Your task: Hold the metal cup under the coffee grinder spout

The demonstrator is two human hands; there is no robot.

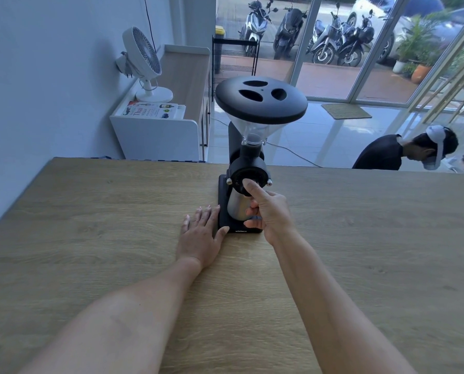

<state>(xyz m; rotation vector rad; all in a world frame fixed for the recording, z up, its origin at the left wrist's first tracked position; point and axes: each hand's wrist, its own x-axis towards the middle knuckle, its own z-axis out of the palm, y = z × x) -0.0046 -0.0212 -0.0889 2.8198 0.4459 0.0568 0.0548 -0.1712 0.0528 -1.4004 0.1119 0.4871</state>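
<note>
A black coffee grinder [252,155] with a clear hopper and black lid stands on the wooden table [90,238]. A shiny metal cup [237,205] sits upright on the grinder's black base, directly under the round front housing where the spout is hidden. My right hand [268,211] wraps around the cup's right side, with the thumb raised against the grinder's front dial. My left hand [202,233] lies flat on the table, fingers apart, with its thumb touching the base's left front corner.
The table's far edge runs just behind the grinder. Beyond it a person in a dark shirt [403,152] bends over at the right. A white cabinet with a fan [144,63] and books stands at the back left. A cable trails from the grinder.
</note>
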